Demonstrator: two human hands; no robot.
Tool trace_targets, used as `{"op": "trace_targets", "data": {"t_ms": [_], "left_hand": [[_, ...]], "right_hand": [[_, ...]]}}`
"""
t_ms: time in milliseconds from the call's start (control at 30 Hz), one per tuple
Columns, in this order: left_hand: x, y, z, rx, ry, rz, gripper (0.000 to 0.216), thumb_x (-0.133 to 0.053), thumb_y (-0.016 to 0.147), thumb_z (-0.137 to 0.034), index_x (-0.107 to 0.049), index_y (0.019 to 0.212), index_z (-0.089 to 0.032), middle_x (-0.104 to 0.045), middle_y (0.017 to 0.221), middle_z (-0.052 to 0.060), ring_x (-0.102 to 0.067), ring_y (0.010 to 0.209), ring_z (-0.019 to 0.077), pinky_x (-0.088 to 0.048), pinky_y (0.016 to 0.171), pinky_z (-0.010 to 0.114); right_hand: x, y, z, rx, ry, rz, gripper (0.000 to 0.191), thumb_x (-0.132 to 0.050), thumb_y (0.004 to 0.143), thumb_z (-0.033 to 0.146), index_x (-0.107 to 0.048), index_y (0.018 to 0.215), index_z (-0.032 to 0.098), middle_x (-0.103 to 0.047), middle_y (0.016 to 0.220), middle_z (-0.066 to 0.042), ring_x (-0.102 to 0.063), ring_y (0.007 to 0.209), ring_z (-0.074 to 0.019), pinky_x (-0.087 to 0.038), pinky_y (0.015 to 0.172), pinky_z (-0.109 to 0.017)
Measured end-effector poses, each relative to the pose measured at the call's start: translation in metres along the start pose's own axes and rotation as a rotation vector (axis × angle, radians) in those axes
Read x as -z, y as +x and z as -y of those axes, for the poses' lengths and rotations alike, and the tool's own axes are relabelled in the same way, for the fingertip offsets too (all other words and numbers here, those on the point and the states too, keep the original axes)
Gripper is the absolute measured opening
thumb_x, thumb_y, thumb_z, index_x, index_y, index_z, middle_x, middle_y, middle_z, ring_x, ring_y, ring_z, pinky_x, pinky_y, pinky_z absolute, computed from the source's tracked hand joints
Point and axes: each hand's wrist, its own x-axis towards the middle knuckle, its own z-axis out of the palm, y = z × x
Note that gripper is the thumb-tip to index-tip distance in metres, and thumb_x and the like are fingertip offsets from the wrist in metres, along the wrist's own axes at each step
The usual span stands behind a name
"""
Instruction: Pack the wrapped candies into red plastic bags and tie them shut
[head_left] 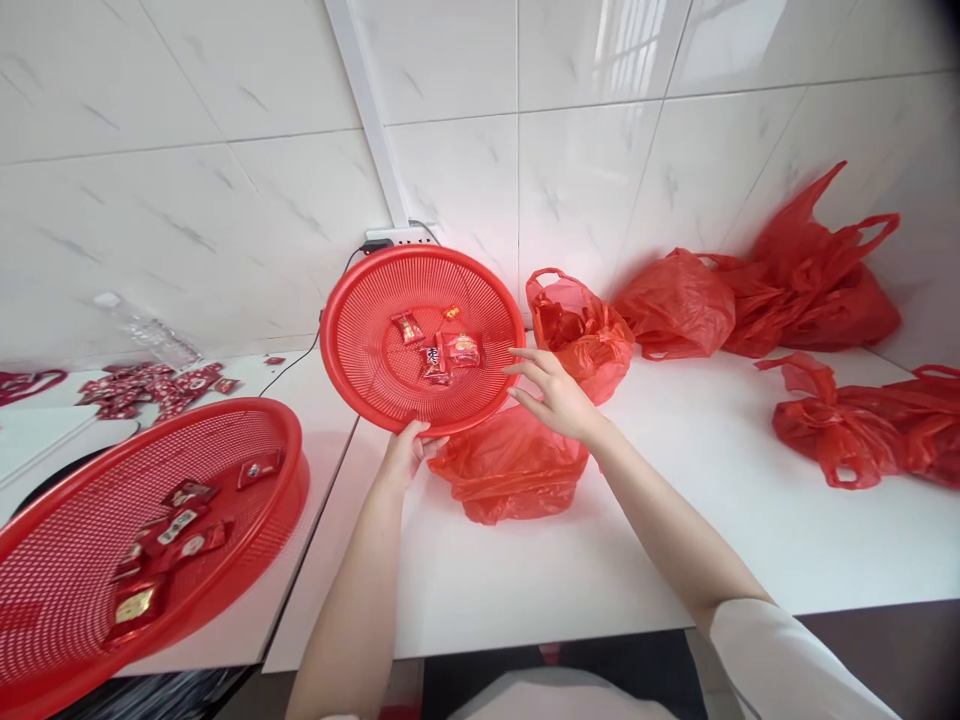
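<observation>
A round red plastic basket [360, 300] is tilted toward me above the table, with several wrapped candies [459, 348] lying on its bottom. My left hand [409, 452] grips its near rim, thumb on the inner side and fingers underneath. At the right rim, my right hand [551, 392] has its fingers stretched out and apart, with nothing held in them; whether the fingertips touch the rim I cannot tell. Partly behind and below the basket lies a red plastic bag [517, 470] on the white table.
To the left stands a larger red basket [281, 425] with several wrapped candies. Behind it are a candy pile [150, 388] and a clear plastic bottle [154, 335]. Red bags [675, 300] line the wall, and another tied bag [832, 430] sits right. A power strip [405, 236] is behind.
</observation>
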Motion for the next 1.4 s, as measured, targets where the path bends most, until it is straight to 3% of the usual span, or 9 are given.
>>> {"op": "trace_targets", "data": {"t_ms": [167,367,433,533,733,867,1000,1200,1400], "left_hand": [[-0.006,-0.014,0.0,-0.102,0.08,0.089,0.034,-0.068,0.064,-0.018,-0.062,0.098,-0.014,-0.071,0.094,0.006,-0.069,0.084,0.0222,-0.061,0.067,0.032],[-0.02,-0.03,0.005,-0.066,0.186,0.142,0.042,-0.069,0.062,-0.022,-0.061,0.103,-0.013,-0.07,0.096,0.009,-0.069,0.091,0.0297,-0.062,0.065,0.039],[-0.025,-0.033,0.008,-0.037,0.208,0.164,0.044,-0.068,0.063,-0.022,-0.06,0.106,-0.013,-0.07,0.101,0.01,-0.069,0.092,0.0307,-0.062,0.065,0.041],[-0.028,-0.034,0.013,-0.003,0.211,0.181,0.048,-0.068,0.064,-0.021,-0.059,0.11,-0.015,-0.068,0.107,0.01,-0.068,0.094,0.0301,-0.063,0.065,0.041],[-0.026,-0.026,0.019,-0.032,0.172,0.119,0.042,-0.07,0.062,-0.023,-0.06,0.103,-0.014,-0.07,0.096,0.007,-0.069,0.089,0.0283,-0.062,0.068,0.041],[-0.021,-0.022,0.021,-0.064,0.197,0.049,0.036,-0.071,0.063,-0.027,-0.064,0.095,-0.014,-0.071,0.091,0.007,-0.071,0.086,0.0289,-0.061,0.072,0.043],[-0.017,-0.021,0.027,-0.151,0.235,0.032,0.04,-0.074,0.061,-0.031,-0.067,0.098,-0.014,-0.072,0.1,0.01,-0.069,0.093,0.0312,-0.059,0.076,0.044],[-0.018,-0.025,0.041,-0.289,0.313,0.093,0.037,-0.07,0.071,-0.033,-0.07,0.104,-0.018,-0.068,0.118,0.008,-0.061,0.112,0.028,-0.051,0.095,0.04],[-0.023,-0.028,0.037,-0.266,0.302,0.049,0.038,-0.071,0.069,-0.033,-0.069,0.103,-0.018,-0.07,0.111,0.009,-0.063,0.107,0.0295,-0.053,0.09,0.041]], "right_hand": [[-0.01,0.001,-0.004,-0.009,-0.103,0.059,0.04,-0.052,0.092,0.032,-0.051,0.13,0.019,-0.044,0.143,-0.015,-0.04,0.134,-0.027,-0.036,0.109,-0.049],[-0.027,-0.004,-0.011,-0.082,-0.249,0.211,0.079,-0.07,0.078,0.037,-0.034,0.145,0.017,-0.032,0.153,-0.018,-0.024,0.143,-0.0349,-0.013,0.114,-0.063],[-0.028,-0.005,-0.011,-0.065,-0.178,0.303,0.072,-0.068,0.081,0.034,-0.037,0.144,0.018,-0.043,0.146,-0.018,-0.037,0.137,-0.0324,-0.024,0.112,-0.059],[-0.02,-0.003,-0.008,-0.073,-0.001,0.378,0.04,-0.051,0.093,0.025,-0.051,0.133,0.022,-0.065,0.122,-0.01,-0.062,0.111,-0.0222,-0.047,0.095,-0.039],[0.013,0.001,0.0,-0.122,0.205,0.377,0.026,-0.052,0.094,0.031,-0.063,0.113,0.019,-0.073,0.086,-0.002,-0.067,0.072,-0.0139,-0.049,0.069,-0.024],[0.013,-0.001,-0.001,-0.144,0.12,0.367,0.026,-0.052,0.093,0.033,-0.066,0.111,0.021,-0.072,0.102,-0.006,-0.069,0.09,-0.0196,-0.051,0.081,-0.031],[-0.004,-0.002,-0.005,-0.101,0.102,0.256,0.039,-0.052,0.093,0.036,-0.054,0.13,0.022,-0.062,0.126,-0.012,-0.06,0.114,-0.0241,-0.047,0.097,-0.04],[-0.027,-0.005,-0.007,0.007,0.078,0.375,0.065,-0.062,0.086,0.042,-0.038,0.144,0.025,-0.032,0.153,-0.017,-0.036,0.138,-0.0308,-0.032,0.109,-0.054],[-0.023,-0.001,-0.006,0.018,0.123,0.402,0.046,-0.06,0.086,0.018,-0.055,0.131,0.023,-0.056,0.135,-0.012,-0.056,0.12,-0.0249,-0.044,0.1,-0.041]]}}
